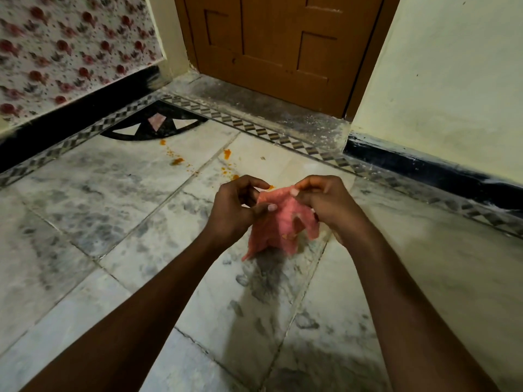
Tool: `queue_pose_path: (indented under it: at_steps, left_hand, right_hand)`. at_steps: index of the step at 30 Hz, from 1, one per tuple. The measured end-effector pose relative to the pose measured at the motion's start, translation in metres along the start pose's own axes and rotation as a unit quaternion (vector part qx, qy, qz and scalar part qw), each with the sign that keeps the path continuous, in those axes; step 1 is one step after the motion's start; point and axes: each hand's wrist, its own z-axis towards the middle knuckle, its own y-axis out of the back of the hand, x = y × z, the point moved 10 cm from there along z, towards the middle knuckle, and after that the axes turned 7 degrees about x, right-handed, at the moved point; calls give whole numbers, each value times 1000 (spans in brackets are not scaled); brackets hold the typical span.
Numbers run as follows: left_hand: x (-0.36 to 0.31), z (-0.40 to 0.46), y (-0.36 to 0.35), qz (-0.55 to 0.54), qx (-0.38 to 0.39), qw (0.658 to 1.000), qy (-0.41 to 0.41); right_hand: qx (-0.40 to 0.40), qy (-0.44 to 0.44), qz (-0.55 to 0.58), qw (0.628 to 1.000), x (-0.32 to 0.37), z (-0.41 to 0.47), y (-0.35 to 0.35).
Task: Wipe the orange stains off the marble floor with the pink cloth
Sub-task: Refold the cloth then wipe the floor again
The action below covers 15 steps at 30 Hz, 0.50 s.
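Hands, two: left hand (235, 210) and right hand (325, 205) both pinching one pink cloth (280, 224).

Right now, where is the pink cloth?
In the head view, centre frame, the pink cloth hangs above the marble floor, pinched between left hand and right hand.
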Motion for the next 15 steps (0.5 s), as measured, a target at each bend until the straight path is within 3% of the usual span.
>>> queue_pose_path:
  at_steps: [4,7,9,12,15]
  left_hand:
    - [2,-1,2,-37,-11,999,12]
    - [27,-15,17,-83,-112,986,90]
    - [64,-35,16,-130,-153,954,221]
    - [106,-72,-25,-267,-71,882,381]
    - [109,-86,-61,-435,-18,815,383]
  right_hand:
    - [42,39,51,997,19,-2,-13]
    - [45,87,79,992,44,-7,-15]
    - [50,109,121,985,59,-11,-15]
    - [56,121,236,963,72,-17,-10]
    - [56,101,308,944,65,-18,-6]
